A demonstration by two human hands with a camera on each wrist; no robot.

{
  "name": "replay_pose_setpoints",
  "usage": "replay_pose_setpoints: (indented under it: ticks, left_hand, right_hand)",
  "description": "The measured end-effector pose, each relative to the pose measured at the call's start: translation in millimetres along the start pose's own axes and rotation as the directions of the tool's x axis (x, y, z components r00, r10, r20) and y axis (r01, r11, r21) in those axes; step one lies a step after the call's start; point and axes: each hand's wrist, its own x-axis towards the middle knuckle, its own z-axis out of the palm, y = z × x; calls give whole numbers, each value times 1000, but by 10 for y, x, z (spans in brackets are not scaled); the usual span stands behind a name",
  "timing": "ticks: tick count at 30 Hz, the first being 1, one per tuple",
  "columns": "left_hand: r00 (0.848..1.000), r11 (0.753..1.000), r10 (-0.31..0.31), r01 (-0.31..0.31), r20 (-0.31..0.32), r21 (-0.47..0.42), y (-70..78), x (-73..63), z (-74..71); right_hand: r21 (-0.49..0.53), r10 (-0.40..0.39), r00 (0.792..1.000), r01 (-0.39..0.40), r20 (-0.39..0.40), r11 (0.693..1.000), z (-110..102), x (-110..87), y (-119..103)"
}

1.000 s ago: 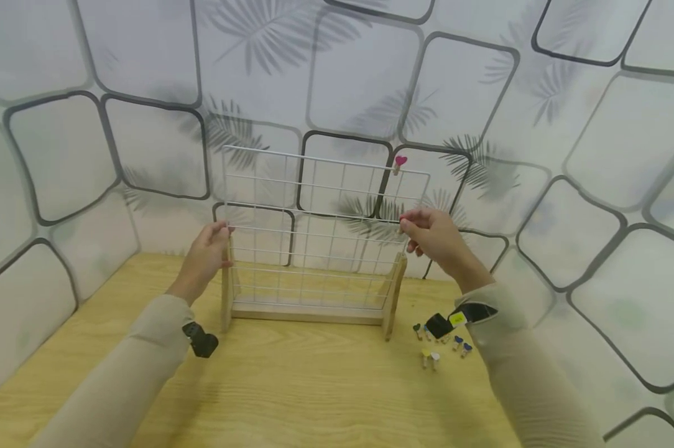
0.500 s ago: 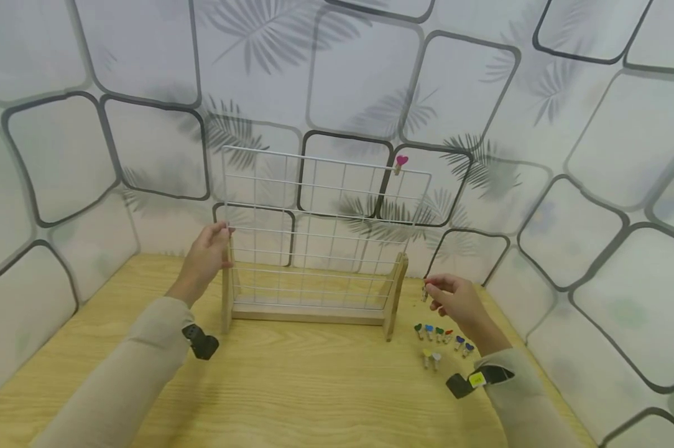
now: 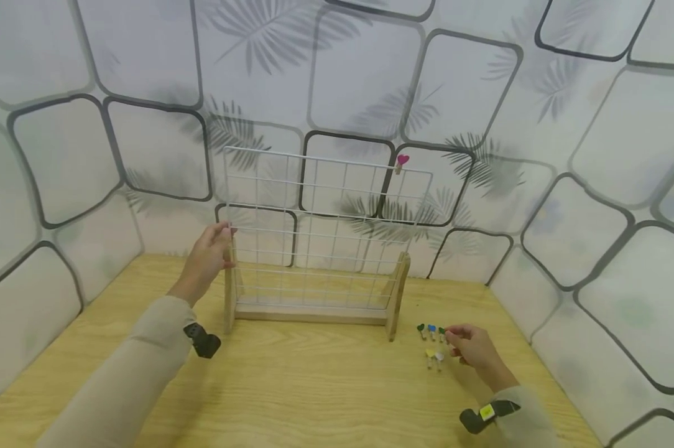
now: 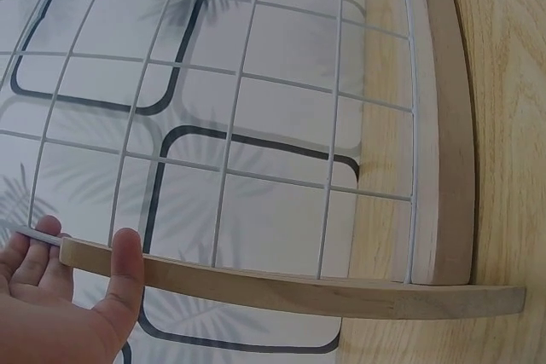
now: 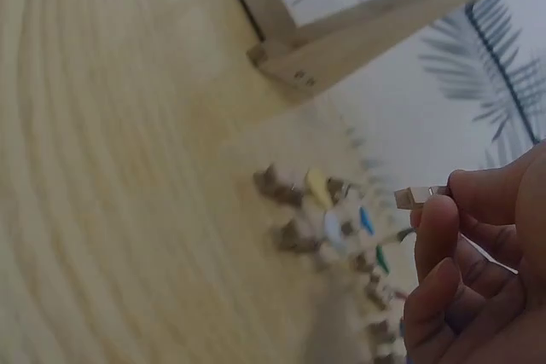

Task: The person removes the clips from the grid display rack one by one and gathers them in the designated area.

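A white wire grid rack (image 3: 314, 214) stands upright on a wooden base. My left hand (image 3: 203, 258) grips its left side; in the left wrist view the thumb lies against the wooden upright (image 4: 256, 286), fingers at the wire's edge. Low over the table at the right, my right hand (image 3: 475, 350) pinches a small wooden clothespin (image 5: 412, 199); the fingers hide its head. Beside that hand lie several mini clothespins with coloured heads, among them a yellow one (image 3: 429, 356), a white one (image 3: 439, 359) and a blue one (image 3: 432, 330). Others are behind the hand.
A clothespin with a pink heart (image 3: 401, 162) is clipped on the rack's top wire near the right corner. The wood-grain table (image 3: 314, 386) meets patterned walls (image 3: 348, 74) behind and on both sides. The rack's right wooden foot (image 3: 395, 302) stands left of the loose clothespins.
My right hand has come down from the rack's right edge to the loose clothespins, keeping a clothespin between its fingers. My left hand has stayed on the rack.
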Motion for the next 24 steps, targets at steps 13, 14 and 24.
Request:
replay_pose_setpoints:
  ticks: [13,14,24]
  left_hand:
    - [998,999,-34,36,59,-26,30,58,-62]
    - [998,999,-36,38,53,-34,26,63,-61]
    - [997,957,-48,65,66,-282,23,52,-57]
  right_hand:
    - [-4,66,998,-66,-9,998,-1,-30,323]
    - [-6,62,998,-62,-10,998,2,-28,329]
    - [-147,48,998,-54,-45,988,40,-8,350]
